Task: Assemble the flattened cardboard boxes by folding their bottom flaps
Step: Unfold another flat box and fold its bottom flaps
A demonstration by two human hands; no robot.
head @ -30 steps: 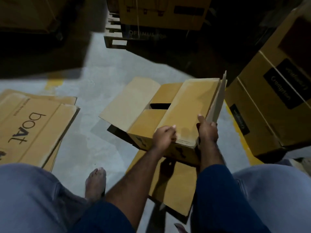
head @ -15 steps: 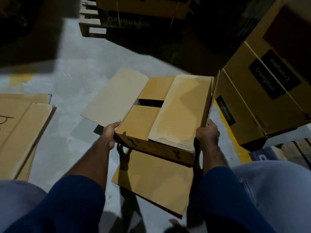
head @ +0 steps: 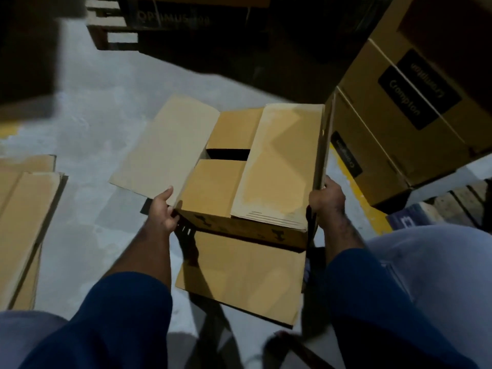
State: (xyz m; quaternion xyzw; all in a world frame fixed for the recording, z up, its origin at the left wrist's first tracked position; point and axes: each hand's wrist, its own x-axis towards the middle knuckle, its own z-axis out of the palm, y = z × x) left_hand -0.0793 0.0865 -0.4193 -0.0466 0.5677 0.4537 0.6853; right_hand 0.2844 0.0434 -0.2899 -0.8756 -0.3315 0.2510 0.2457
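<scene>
Grey concrete floor (head: 101,123) fills the middle and left of the frame, dim, with a yellow painted line (head: 356,193) running along the right side.

Upper right: large stacked cartons (head: 415,115) with black "Crompton" labels, tilted in the view.

Centre: the cardboard box (head: 213,193), opened out and held above the floor with its flap end up.
- The two short flaps are folded in, with a dark gap (head: 229,154) between them.
- The right long flap (head: 282,166) lies folded down over them.
- The left long flap (head: 165,147) is splayed outward to the left, not folded.

Left edge: a stack of flattened cardboard (head: 24,222) lying on the floor, well apart from the box.

Lower centre: a flat cardboard panel (head: 245,278) just under the box. Cannot tell whether it is joined to the box or separate.

Top of frame: a wooden pallet (head: 114,35) in shadow, carrying a dark carton.

Hands are apart, one on each side of the box.
- The left hand (head: 162,211) grips the near left corner, thumb up against the base of the open flap.
- The right hand (head: 328,201) grips the near right edge, fingers curled round the side wall.
</scene>
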